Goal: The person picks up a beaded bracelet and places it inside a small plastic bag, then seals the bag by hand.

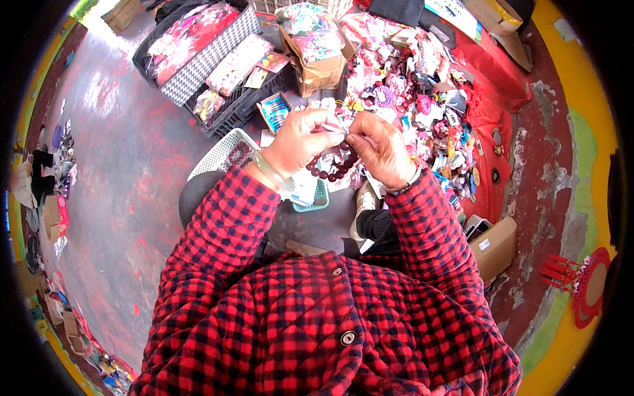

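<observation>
A dark red beaded bracelet [332, 176] hangs in a loop below my fingertips. My right hand [383, 150] pinches it near its top, thumb against fingers. My left hand [296, 143] is closed on a small pale strip [335, 126] with a pinkish tint, whose exact kind I cannot make out. Both sets of fingertips almost meet, so the join between strip and beads is partly hidden. Under my left wrist stands a white plastic basket [212, 156] with dark red beads inside. A small green basket [316, 200] sits below the hanging bracelet.
A large heap of colourful hair accessories [422, 99] spreads over red cloth ahead and to the right. Beyond my left hand are a black crate [231, 119], an open cardboard box [321, 74] and a small blue-patterned box [274, 109]. Another carton [496, 247] lies right.
</observation>
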Demonstrator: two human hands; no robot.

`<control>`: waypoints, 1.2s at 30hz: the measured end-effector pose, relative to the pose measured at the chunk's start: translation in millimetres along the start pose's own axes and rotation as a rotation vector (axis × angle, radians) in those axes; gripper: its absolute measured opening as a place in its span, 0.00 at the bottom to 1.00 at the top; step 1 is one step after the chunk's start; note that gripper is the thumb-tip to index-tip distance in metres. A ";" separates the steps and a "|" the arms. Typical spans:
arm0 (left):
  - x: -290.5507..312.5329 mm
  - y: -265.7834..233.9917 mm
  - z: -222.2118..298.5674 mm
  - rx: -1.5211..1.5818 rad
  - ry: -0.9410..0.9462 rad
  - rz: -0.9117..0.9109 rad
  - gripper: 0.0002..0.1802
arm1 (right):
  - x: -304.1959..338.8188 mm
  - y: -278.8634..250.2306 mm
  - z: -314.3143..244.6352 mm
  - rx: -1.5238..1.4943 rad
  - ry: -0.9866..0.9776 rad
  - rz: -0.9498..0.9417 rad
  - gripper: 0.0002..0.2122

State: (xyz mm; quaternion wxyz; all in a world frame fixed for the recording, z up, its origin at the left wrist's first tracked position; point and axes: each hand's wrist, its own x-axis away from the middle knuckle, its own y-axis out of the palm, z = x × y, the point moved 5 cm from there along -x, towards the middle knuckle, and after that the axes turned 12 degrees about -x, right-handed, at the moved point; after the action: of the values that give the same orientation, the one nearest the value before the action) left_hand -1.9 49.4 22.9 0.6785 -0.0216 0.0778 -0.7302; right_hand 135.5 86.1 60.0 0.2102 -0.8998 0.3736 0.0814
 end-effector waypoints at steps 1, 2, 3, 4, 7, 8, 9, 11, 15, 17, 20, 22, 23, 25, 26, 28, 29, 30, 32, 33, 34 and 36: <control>0.5 -0.5 1.5 0.016 -0.020 -0.003 0.04 | 0.0 0.3 -0.7 0.022 -0.031 0.005 0.03; 0.9 -1.2 1.5 0.053 -0.045 -0.001 0.03 | -0.4 0.5 -1.8 0.046 -0.064 0.010 0.03; 1.6 -1.7 1.3 0.091 -0.070 0.001 0.03 | -0.7 0.2 0.6 0.031 -0.040 0.017 0.04; 2.3 -2.0 1.2 0.128 -0.094 0.003 0.03 | -0.7 -0.4 3.3 0.015 -0.017 0.025 0.04; 4.2 -3.4 2.2 0.260 -0.195 0.080 0.03 | -1.3 -1.4 4.3 -0.071 0.043 0.078 0.05; 4.1 -3.5 1.6 0.237 -0.179 0.082 0.03 | -2.0 -1.5 4.1 -0.106 0.060 0.098 0.05; 3.8 -3.4 -0.9 0.213 -0.162 0.082 0.04 | -1.9 -2.4 5.9 -0.065 0.026 0.074 0.05; 1.9 -2.0 -5.6 0.171 -0.149 0.061 0.04 | -1.9 -4.5 8.9 -0.035 0.004 0.100 0.05; -4.0 0.7 -8.7 0.025 -0.111 -0.032 0.06 | -1.9 -9.2 9.1 0.061 0.035 0.107 0.04; -5.4 0.9 -8.5 -0.071 -0.052 -0.067 0.07 | -1.4 -7.0 11.9 -0.026 0.073 0.074 0.04; -3.2 2.6 -6.9 0.000 -0.015 -0.016 0.08 | -0.4 -5.6 5.9 -0.078 0.069 0.023 0.05; -0.3 4.3 -4.3 0.097 -0.008 -0.047 0.07 | 0.1 -5.5 1.5 -0.106 0.023 -0.003 0.05; 1.0 4.6 -2.2 0.144 -0.005 -0.063 0.06 | 0.2 -5.5 -0.4 -0.131 -0.012 -0.011 0.05; 3.0 5.5 0.7 0.233 -0.051 -0.074 0.06 | 1.0 -5.1 -1.1 -0.184 -0.017 -0.021 0.06; 3.0 6.1 1.7 0.277 -0.072 -0.079 0.06 | 1.5 -5.2 0.0 -0.211 0.010 -0.024 0.06; 2.0 2.3 -1.7 0.179 -0.048 -0.037 0.06 | 1.7 -5.2 3.3 -0.249 0.031 -0.028 0.06; 0.8 1.3 -1.2 0.133 -0.036 -0.020 0.07 | 1.7 -6.0 7.1 -0.257 0.028 -0.025 0.07; 1.1 1.7 0.5 0.149 -0.042 -0.017 0.07 | 1.8 -7.0 8.6 -0.265 0.024 -0.023 0.07; 3.7 2.1 7.4 0.177 -0.056 -0.008 0.07 | 1.5 -9.5 9.0 -0.311 0.078 -0.008 0.07; 3.9 0.6 8.2 0.151 -0.056 -0.005 0.07 | 1.6 -10.5 10.5 -0.333 0.101 0.005 0.07; 3.3 -0.3 7.7 0.155 -0.043 0.005 0.06 | 1.8 -11.4 12.3 -0.356 0.124 0.018 0.07; 3.1 -2.5 4.9 0.160 -0.021 0.025 0.06 | 4.4 -12.4 22.1 -0.484 0.246 0.100 0.06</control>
State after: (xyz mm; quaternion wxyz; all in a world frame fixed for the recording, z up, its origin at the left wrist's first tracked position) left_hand -3.9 46.1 27.9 0.6880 0.0263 0.0123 -0.7252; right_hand 147.6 100.8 42.7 -0.0620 -0.9073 0.4101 0.0686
